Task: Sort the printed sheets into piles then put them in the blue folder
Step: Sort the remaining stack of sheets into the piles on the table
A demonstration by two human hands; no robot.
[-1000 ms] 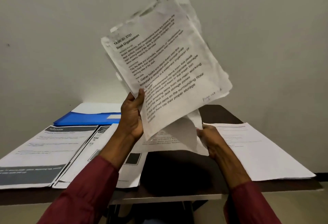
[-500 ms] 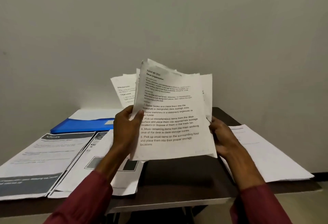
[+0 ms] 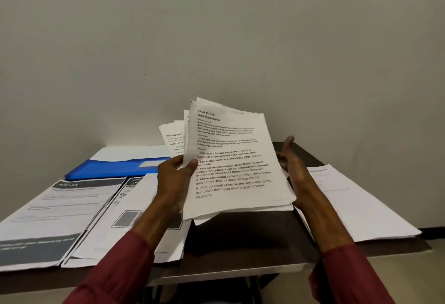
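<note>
Right hand (image 3: 292,168) let go of sheets (image 3: 233,159) since half-second ago, fingers spread loose beside them, likely readying next peel. Left hand (image 3: 174,180) pinches them tilted up to read headers. Blue folder (image 3: 115,167) flat, table (image 3: 240,238) back-left, behind piles (image 3: 60,207).

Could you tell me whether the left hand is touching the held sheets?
Touching. Head view: the left hand pinches the sheets, thumb on the front page.

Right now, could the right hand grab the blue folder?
Probably not easily. The right hand is open and free, but the blue folder lies far left on the table, with the held sheets and the left hand in between.
</note>
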